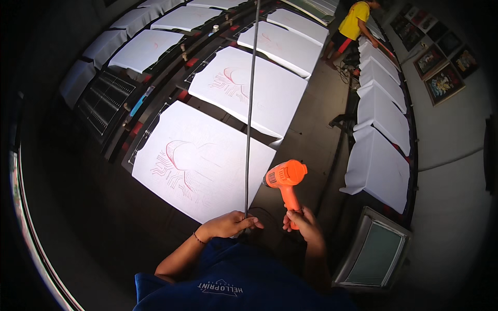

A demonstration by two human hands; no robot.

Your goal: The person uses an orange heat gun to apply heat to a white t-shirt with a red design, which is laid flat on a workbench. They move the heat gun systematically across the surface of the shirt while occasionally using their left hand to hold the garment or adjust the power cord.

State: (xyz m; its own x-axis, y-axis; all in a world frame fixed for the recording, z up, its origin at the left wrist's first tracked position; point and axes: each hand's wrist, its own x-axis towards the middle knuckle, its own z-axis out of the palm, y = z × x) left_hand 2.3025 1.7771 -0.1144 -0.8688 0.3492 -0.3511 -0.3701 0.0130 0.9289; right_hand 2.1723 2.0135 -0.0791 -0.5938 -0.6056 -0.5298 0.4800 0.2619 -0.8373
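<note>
My right hand [303,224] is wrapped round the handle of an orange heat gun [288,176]. Its dark nozzle points left, toward the near white fabric panel [218,150], which lies flat on a dark board and bears a red and grey line print. My left hand [231,225], with a thin bracelet at the wrist, is closed at the lower end of a long black cord [250,103]. That cord runs up through the view to the top edge, crossing in front of the panels. A second panel [280,88] with a similar print lies just beyond.
More white panels [145,49] lie in rows at left and along the right wall [381,160]. A framed screen [376,249] leans at lower right. Far off, a person in a yellow shirt [355,20] bends over the right row. A grey aisle floor [316,124] runs between.
</note>
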